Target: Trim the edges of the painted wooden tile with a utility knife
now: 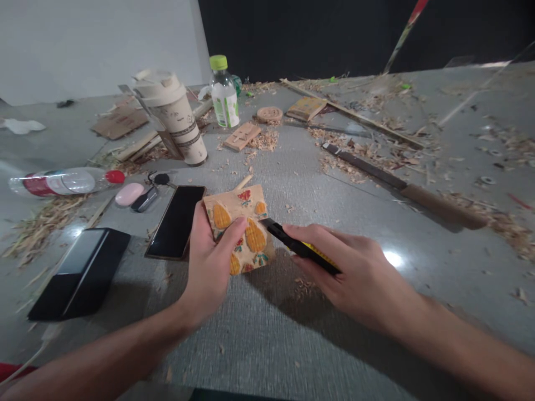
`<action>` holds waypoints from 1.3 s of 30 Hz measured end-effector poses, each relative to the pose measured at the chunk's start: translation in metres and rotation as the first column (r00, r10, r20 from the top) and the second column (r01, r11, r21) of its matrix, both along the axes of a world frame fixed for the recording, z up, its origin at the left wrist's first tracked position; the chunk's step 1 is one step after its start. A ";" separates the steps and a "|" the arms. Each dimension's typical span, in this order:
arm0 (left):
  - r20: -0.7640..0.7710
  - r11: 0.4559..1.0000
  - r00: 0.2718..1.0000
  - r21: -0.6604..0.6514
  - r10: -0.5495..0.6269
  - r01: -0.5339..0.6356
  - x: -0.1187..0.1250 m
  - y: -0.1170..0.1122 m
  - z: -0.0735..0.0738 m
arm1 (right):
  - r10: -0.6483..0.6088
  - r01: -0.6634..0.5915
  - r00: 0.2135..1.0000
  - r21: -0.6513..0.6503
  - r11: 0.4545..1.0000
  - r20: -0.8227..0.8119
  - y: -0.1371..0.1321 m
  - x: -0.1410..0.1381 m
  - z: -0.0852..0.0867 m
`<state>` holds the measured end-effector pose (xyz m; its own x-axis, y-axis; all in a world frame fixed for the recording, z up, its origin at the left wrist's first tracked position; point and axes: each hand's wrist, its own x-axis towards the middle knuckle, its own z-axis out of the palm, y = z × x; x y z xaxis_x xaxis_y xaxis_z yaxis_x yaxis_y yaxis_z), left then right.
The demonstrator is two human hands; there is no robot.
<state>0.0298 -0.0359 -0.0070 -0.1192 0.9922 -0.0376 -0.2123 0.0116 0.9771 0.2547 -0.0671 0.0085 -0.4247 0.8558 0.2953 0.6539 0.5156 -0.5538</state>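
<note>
My left hand [213, 256] grips a square carved wooden block [254, 235] by its left side, thumb pressed on its face. Orange oval shapes and small red and teal marks decorate that pale face. In my right hand [355, 264] is a black and yellow utility knife [301, 245], its blade out. The blade's tip lies at the block's right edge; whether it touches the wood I cannot tell. Just left of the block, a dark smartphone [175, 223] lies flat on the grey table [292, 345].
Behind stand a lidded cup [179, 120] and a green-capped bottle [224, 97]. Carved wooden pieces [243, 136] lie near wood shavings [267, 140]. A long dark-bladed tool [376, 172] rests at right. Leftward are a lying bottle [67, 182] and a black device [79, 275].
</note>
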 end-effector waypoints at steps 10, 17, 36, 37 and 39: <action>0.036 1.000 0.999 -0.005 -0.002 0.002 0.002 -0.003 0.002 | 0.008 -0.025 0.992 -0.127 0.992 -0.126 -0.001 -0.007 0.007; 0.048 1.000 0.999 -0.007 0.008 -0.008 0.000 -0.003 0.002 | -0.010 -0.037 0.977 -0.213 0.976 -0.215 0.001 -0.008 0.008; -0.026 0.998 0.997 0.024 0.066 -0.065 0.003 -0.006 -0.009 | -0.117 -0.116 0.896 -0.479 0.870 -0.429 0.003 -0.008 -0.007; -0.036 0.997 0.997 0.028 0.071 -0.070 0.002 -0.006 -0.009 | -0.156 -0.146 0.868 -0.543 0.827 -0.471 0.003 -0.010 -0.008; -0.045 0.997 0.997 0.020 0.070 -0.069 0.002 -0.006 -0.009 | -0.221 -0.220 0.811 -0.632 0.743 -0.542 0.004 -0.010 -0.012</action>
<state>0.0316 -0.0417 -0.0155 -0.1889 0.9819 -0.0120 -0.1673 -0.0202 0.9857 0.2443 -0.0629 -0.0035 -0.3727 0.9161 -0.1477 0.1164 -0.1118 -0.9869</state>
